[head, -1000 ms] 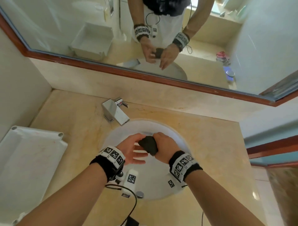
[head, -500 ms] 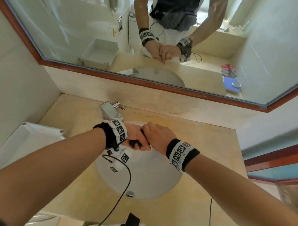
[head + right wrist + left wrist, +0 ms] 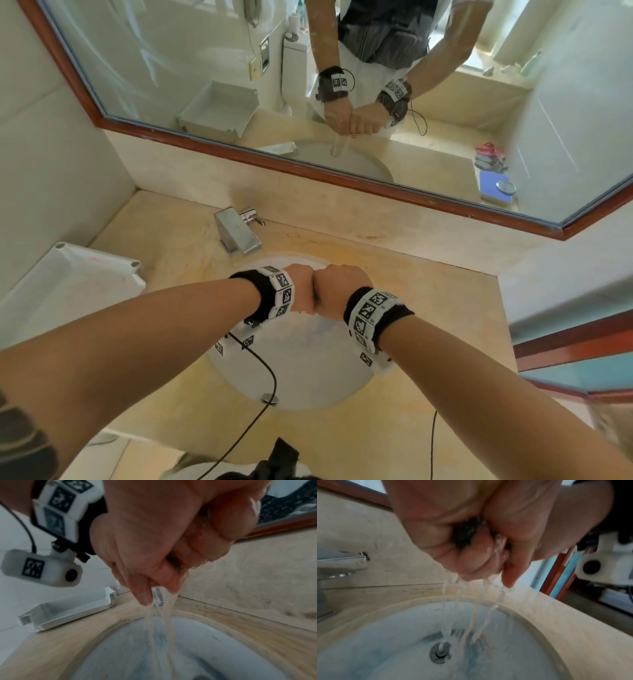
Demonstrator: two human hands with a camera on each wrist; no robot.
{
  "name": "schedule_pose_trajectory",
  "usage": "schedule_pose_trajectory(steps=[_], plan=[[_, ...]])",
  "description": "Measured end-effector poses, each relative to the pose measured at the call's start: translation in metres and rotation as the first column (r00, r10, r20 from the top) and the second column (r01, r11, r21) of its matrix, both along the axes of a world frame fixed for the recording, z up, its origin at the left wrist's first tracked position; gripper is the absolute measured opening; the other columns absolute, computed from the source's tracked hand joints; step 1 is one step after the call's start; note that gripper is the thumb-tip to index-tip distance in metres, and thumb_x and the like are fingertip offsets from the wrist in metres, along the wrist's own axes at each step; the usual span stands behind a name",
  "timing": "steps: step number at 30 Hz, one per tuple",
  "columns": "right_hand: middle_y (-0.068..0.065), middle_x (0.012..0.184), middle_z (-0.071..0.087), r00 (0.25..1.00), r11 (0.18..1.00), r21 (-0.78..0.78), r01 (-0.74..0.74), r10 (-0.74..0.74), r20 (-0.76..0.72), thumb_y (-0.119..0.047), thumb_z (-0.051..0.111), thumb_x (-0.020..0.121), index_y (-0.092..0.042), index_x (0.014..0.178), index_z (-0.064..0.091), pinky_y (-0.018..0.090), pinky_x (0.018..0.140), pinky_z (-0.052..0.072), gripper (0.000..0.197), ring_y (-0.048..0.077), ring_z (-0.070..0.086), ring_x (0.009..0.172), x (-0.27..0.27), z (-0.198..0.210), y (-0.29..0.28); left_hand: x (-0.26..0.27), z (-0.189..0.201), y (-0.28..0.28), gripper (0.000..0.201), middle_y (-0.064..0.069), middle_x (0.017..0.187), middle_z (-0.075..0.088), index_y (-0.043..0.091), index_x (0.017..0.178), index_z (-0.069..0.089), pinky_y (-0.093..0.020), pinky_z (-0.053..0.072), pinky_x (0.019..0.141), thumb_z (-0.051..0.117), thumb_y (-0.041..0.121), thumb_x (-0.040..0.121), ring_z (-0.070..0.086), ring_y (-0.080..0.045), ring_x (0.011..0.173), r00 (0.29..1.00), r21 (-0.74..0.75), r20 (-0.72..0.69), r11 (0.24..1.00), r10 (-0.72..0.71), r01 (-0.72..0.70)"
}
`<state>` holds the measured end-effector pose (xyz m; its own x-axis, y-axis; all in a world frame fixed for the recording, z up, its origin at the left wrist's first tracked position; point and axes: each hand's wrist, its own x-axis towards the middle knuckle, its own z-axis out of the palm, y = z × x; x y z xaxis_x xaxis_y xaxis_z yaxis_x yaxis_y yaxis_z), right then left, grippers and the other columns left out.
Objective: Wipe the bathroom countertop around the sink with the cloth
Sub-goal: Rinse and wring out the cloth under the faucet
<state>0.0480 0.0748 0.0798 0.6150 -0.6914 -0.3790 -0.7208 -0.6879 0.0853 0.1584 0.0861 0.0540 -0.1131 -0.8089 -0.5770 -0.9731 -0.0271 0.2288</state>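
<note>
Item: our left hand [image 3: 301,289] and right hand [image 3: 334,291], fists pressed together, fingers curled tight round the dark cloth [image 3: 465,532] above the white sink [image 3: 301,370]; water streams down. Beige countertop [image 3: 445,308], chrome faucet [image 3: 238,233], wood-framed mirror [image 3: 191,68].

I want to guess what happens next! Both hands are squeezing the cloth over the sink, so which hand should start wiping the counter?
Probably the right hand: bare counter lies on its side, while the tap and tray crowd the left hand. Both grip the cloth.

Head camera looks down from above the sink [image 3: 308,370]; both wrist cameras face it close from beneath the fists
</note>
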Motion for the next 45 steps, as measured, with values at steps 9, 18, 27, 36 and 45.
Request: schedule_pose_trajectory(steps=[9,18,27,36,45], plan=[[-0.001,0.064,0.058,0.99,0.977,0.161,0.137,-0.131,-0.046,-0.026,0.055,0.08,-0.021,0.066,0.054,0.029,0.06,0.049,0.015,0.018,0.056,0.058,0.004,-0.012,0.005,-0.002,-0.011,0.02,0.024,-0.002,0.058,0.047,0.017,0.063,0.049,-0.028,0.042,0.058,0.056,0.02,0.086,0.043,-0.019,0.051,0.979,-0.097,0.136,0.982,-0.149,0.163],[0.001,0.065,0.058,0.985,0.97,0.189,0.153,-0.164,0.045,-0.023,0.059,0.081,-0.019,0.07,0.057,0.029,0.057,0.051,0.011,0.02,0.058,0.06,0.007,-0.031,0.011,0.01,-0.025,0.027,0.018,-0.004,0.077,0.062,0.015,0.098,0.067,-0.028,0.043,0.054,0.057,0.022,0.085,0.053,-0.021,0.059,0.99,-0.147,0.125,0.985,-0.07,0.088],[0.001,0.081,0.046,0.964,0.998,-0.036,0.061,-0.049,0.26,-0.022,0.049,0.094,-0.017,0.106,0.052,0.033,0.06,0.041,0.014,0.024,0.048,0.067,-0.01,-0.013,0.011,0.026,0.013,0.012,0.026,-0.005,0.093,0.069,0.013,0.1,0.063,-0.03,0.053,0.067,0.074,0.027,0.079,0.066,-0.02,0.082,0.783,0.306,-0.447,0.897,0.432,-0.32],[0.005,0.078,0.053,0.727,0.772,-0.52,-0.365,0.585,0.359,-0.012,0.053,0.084,-0.011,0.093,0.064,0.028,0.044,0.033,0.015,0.021,0.048,0.063,-0.025,0.008,0.017,0.044,0.026,0.032,0.041,-0.022,0.131,0.058,0.006,0.128,0.056,-0.033,0.058,0.071,0.056,-0.006,0.089,0.068,-0.03,0.097,0.408,0.782,-0.61,0.599,0.679,0.172],[0.006,0.077,0.054,0.958,0.941,-0.186,-0.281,0.286,0.0,-0.018,0.048,0.094,-0.011,0.094,0.057,0.031,0.05,0.039,0.011,0.026,0.052,0.059,-0.02,0.012,0.017,0.006,0.012,0.025,0.034,-0.002,0.054,0.047,0.015,0.059,0.049,-0.023,0.037,0.046,0.073,0.022,0.081,0.042,-0.017,0.046,0.925,0.236,-0.324,0.964,0.2,-0.126]])
